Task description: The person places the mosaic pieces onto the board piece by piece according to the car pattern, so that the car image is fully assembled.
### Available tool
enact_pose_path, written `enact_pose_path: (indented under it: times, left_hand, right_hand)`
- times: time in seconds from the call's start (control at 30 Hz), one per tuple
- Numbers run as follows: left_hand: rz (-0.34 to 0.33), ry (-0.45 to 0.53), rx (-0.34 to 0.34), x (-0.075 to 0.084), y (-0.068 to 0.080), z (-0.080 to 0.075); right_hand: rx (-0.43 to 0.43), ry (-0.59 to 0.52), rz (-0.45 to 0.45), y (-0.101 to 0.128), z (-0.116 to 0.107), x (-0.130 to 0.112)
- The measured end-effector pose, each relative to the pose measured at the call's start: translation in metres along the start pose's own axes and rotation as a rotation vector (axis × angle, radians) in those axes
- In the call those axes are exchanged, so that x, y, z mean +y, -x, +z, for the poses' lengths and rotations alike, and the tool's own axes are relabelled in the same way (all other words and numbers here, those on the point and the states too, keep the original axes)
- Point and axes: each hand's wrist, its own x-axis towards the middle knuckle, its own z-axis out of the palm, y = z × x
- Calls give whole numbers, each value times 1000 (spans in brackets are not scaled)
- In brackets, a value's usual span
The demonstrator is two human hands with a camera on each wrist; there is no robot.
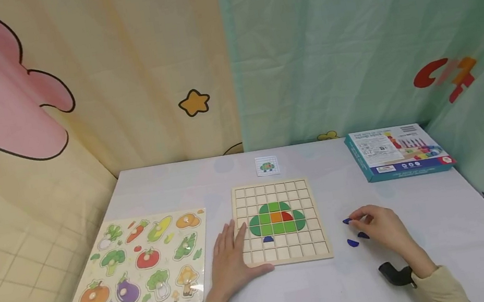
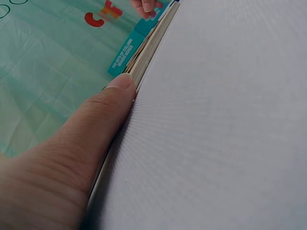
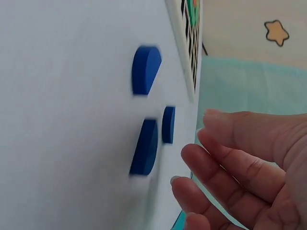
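We kept our left hand (image 1: 231,261) flat on the counter (image 1: 339,283), its grip open and holding nothing, fingers straight against the near left edge of the wooden grid board (image 1: 282,222). The board was pale, square and thin, ruled into small cells, with smooth green tiles forming a rounded mound around one orange and one red piece, and a single blue half-round (image 1: 267,240) below them.

Our right hand (image 1: 379,227) rested to the right of the board, fingers loosely curled, grip empty, fingertips (image 3: 192,158) just beside three flat blue half-round pieces (image 3: 144,146) with matte faces.

The counter was white and finely textured. A glossy vegetable peg puzzle (image 1: 143,261) lay at left, a teal cardboard box (image 1: 396,152) far right, a small pattern card (image 1: 267,165) beyond the board. Soft printed curtains, yellow and green, hung behind.
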Motion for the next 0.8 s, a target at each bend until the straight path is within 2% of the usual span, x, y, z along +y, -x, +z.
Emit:
enact_pose_path:
  times: [0.1,0.33,0.8]
  left_hand:
    - [3,0,4,0,0,0]
    - [-1,-1,4,0,0,0]
    - [13,10,22,0,1,0]
  right_hand:
    - [-14,11,16,1,-5,8]
    - [-35,7,-20,-2,-6,17]
    - [-84,69,-7,-9,2,13]
